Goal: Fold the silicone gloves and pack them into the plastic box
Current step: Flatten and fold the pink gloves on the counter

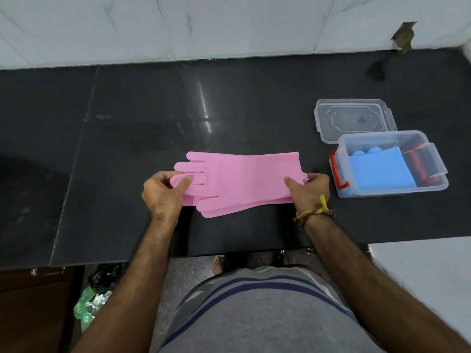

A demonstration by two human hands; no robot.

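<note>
Left hand (163, 192) and right hand (309, 191) pinch the ends of stacked pink gloves (242, 179) beside the plastic box (392, 184).

Even, fairly bright overhead light; a pale streak of glare runs down the polished black bench (127, 128). Shadows are soft and faint. Wide-angle distortion bows the tiled wall (229, 26) and the edges; the lower corners blur slightly.
</note>
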